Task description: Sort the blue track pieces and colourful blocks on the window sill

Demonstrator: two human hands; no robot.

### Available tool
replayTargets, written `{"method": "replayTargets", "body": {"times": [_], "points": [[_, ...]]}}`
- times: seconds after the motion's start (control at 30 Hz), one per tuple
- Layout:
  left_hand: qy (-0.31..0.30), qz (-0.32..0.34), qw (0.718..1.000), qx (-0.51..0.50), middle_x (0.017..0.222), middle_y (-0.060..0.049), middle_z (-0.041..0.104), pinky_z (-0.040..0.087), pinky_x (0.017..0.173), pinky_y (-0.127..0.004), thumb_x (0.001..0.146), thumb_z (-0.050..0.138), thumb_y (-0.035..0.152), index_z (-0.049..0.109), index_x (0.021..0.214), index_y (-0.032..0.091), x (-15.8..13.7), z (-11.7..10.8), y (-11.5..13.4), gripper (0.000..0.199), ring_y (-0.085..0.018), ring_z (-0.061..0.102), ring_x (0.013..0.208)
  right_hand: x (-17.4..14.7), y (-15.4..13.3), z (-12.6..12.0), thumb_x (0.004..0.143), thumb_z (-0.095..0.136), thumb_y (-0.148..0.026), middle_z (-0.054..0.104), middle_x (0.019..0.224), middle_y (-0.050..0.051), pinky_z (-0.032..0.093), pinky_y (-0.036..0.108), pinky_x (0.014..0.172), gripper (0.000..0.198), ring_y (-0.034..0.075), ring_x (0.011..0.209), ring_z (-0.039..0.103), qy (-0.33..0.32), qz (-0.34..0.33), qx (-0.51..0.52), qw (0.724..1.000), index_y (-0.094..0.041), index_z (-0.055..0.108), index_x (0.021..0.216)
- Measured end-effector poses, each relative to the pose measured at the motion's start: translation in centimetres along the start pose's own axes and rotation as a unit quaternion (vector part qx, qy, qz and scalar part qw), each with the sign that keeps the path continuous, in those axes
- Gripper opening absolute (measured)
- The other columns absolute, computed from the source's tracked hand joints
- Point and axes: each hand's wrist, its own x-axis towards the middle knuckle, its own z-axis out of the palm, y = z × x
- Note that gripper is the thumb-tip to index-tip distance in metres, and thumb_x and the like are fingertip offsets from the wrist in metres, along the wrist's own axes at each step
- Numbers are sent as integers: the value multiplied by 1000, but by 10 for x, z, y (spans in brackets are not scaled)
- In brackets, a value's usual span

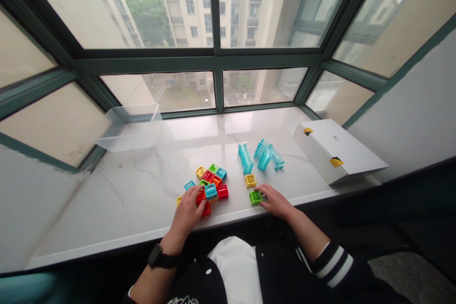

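My right hand (275,201) pinches a green square block (255,197) near the front edge of the sill, thumb on the near side and fingers on the far side. Just beyond it sits a yellow block (251,181). My left hand (188,210) rests on a pile of red, yellow, green and blue blocks, its thumb and fingers around a red block (201,196); part of the pile is hidden under that hand. A blue block (211,192) lies on top, beside my left fingertips. Another red block (223,192) is at the pile's right side.
Clear turquoise ribbed track pieces (264,154) and a straight turquoise piece (245,158) lie behind the yellow block. A translucent plastic bin (130,142) stands at the back left. On the right is a white box (338,149) with yellow-and-black tabs. Windows close off the back.
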Motion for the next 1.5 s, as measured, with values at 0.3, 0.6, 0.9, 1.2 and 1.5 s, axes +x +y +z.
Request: {"method": "replayTargets", "body": {"times": [0.3,0.6,0.9,1.2,1.5], "points": [[12,18,1000,8,140,-13,64,51,112,-54,96,62,35,59,140,23,1,3,-1,46,-34,61,130,-1,-8,-23,93,67,-30,68,121,7,61,42,91,35,23,96,72,85,-25,-20,996,-29,68,128],[-22,60,998,24,130,-12,69,54,106,-55,90,60,20,62,133,25,14,2,5,44,-33,64,119,7,-40,-17,102,58,-32,75,106,8,61,44,90,22,24,92,72,135,-95,22,986,-27,75,114],[5,55,998,8,134,-13,65,52,110,-55,95,57,24,58,136,24,7,0,7,41,-33,60,125,22,-59,-9,105,56,-35,76,103,7,60,42,90,22,25,97,72,123,-130,54,982,-28,75,111],[-24,103,990,-99,141,-12,63,51,115,-51,98,63,29,59,141,28,10,-20,46,43,-31,59,133,35,-94,5,91,77,-33,61,143,12,62,43,95,68,26,117,68,30,-181,95,978,-31,51,153],[-45,101,981,-162,144,-12,64,50,116,-55,95,70,29,57,148,30,9,-21,55,54,-32,60,135,42,-116,15,93,73,-20,69,135,10,53,47,111,52,27,127,65,32,-203,91,974,-28,60,143]]}}
